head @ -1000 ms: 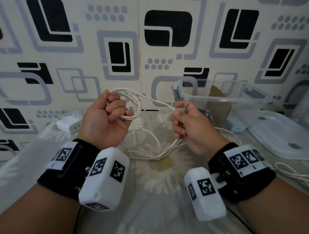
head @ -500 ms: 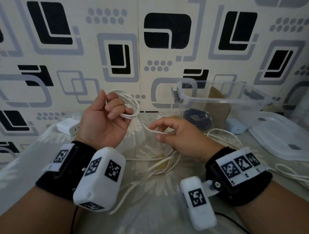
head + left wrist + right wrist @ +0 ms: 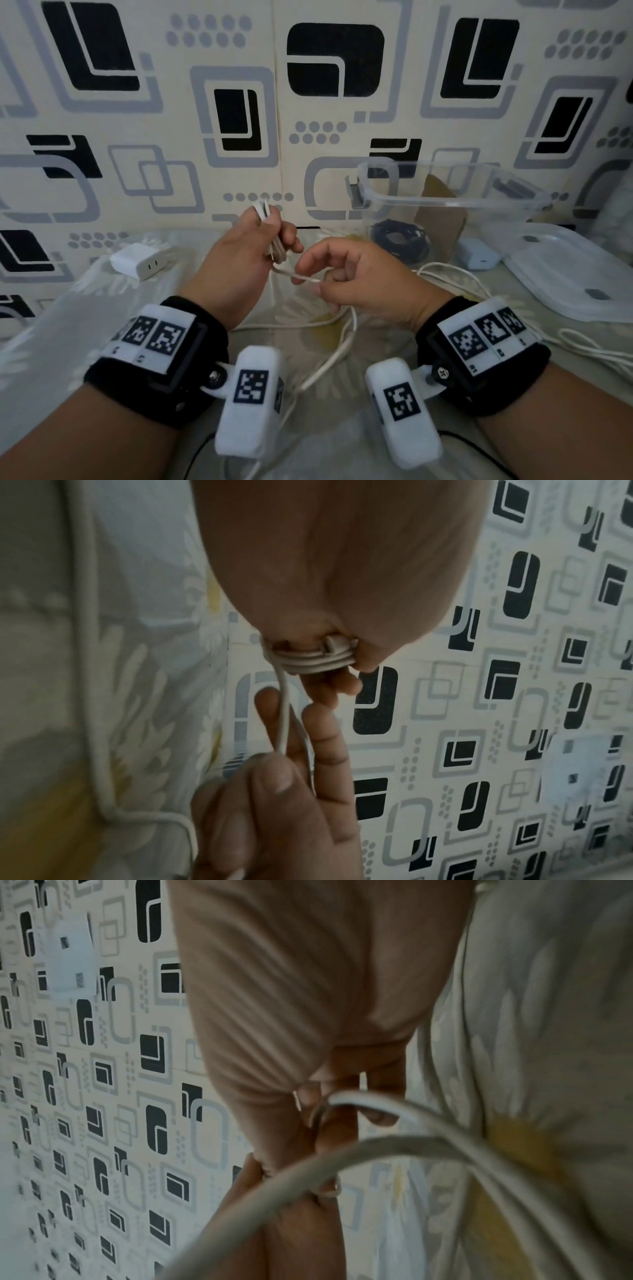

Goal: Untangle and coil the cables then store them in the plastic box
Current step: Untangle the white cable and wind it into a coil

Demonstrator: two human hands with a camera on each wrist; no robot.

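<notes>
1. Head view: dim, soft, even light; no hard shadows; wide-angle bending at the picture's edges.
2. Left wrist view: grainy, soft focus; the left hand [image 3: 342,569] near the lens is blurred.
3. Right wrist view: white cable [image 3: 342,1156] close to the lens is out of focus; wallpaper [image 3: 103,1096] smeared.

A white cable [image 3: 274,246] is hanging half-coiled above the bed; a black cable [image 3: 400,240] is lying coiled inside the clear plastic box [image 3: 445,202].

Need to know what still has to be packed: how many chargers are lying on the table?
2: a white charger at the left near the wall, and a pale blue charger right of the plastic box. Others may be hidden.
</notes>
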